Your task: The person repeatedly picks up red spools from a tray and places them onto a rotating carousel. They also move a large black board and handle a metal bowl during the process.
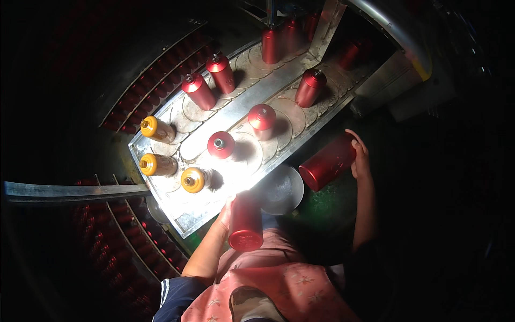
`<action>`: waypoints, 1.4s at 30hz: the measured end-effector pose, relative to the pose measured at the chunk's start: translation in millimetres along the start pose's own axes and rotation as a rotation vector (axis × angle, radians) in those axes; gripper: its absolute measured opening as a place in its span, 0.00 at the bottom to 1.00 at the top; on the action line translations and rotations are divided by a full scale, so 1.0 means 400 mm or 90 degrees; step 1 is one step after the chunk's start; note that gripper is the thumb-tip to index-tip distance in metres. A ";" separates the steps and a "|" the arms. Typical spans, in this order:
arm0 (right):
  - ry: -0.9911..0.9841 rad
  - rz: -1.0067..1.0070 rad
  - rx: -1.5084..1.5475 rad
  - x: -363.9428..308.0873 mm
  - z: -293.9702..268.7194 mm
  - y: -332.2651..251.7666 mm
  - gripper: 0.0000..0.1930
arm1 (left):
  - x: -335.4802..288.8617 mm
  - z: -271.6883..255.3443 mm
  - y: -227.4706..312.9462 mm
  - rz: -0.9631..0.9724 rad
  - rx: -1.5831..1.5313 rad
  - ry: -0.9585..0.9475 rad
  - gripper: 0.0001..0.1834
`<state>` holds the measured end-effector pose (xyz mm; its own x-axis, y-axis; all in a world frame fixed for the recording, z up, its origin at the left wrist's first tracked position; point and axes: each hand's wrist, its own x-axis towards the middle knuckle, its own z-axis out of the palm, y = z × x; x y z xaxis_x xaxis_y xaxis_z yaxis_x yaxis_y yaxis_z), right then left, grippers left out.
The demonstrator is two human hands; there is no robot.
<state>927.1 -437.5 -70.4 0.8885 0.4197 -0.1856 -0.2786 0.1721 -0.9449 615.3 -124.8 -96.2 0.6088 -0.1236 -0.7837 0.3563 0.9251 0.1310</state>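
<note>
My left hand (227,213) is closed around the side of a glossy red bottle (245,224), its flat base tilted toward me and its neck hidden. Out to the right, my right hand (361,156) grips the end of another red bottle (326,165), which lies nearly on its side in the air. Both bottles are off the near edge of a brightly lit metal conveyor (201,144). On that conveyor, a red bottle (221,145) and a yellow bottle (193,180) stand upright closest to my left hand.
Several more red bottles (261,121) and two other yellow bottles (156,129) stand along the conveyor. A round metal dish (280,190) sits below its near edge. Dark racks of red bottles (126,236) line the left. A metal rail (80,191) juts in from there.
</note>
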 end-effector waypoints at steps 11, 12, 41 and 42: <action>0.174 -0.496 -0.747 0.388 0.184 0.007 0.27 | -0.378 -0.040 0.092 0.805 0.837 0.383 0.25; 0.159 -0.464 -0.742 0.407 0.186 0.013 0.27 | -0.373 -0.022 0.089 0.842 0.901 0.431 0.25; -0.383 -0.195 -0.222 -0.852 1.044 0.531 0.15 | -0.665 -0.786 -0.284 0.779 0.545 0.478 0.16; -0.440 -0.235 -0.238 -0.898 1.096 0.573 0.15 | -0.715 -0.864 -0.315 0.762 0.432 0.471 0.17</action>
<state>384.3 -157.9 -102.1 0.4440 0.8629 0.2416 0.2295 0.1511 -0.9615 151.1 -82.0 -98.6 0.3631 0.9248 -0.1141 0.3026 -0.0012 0.9531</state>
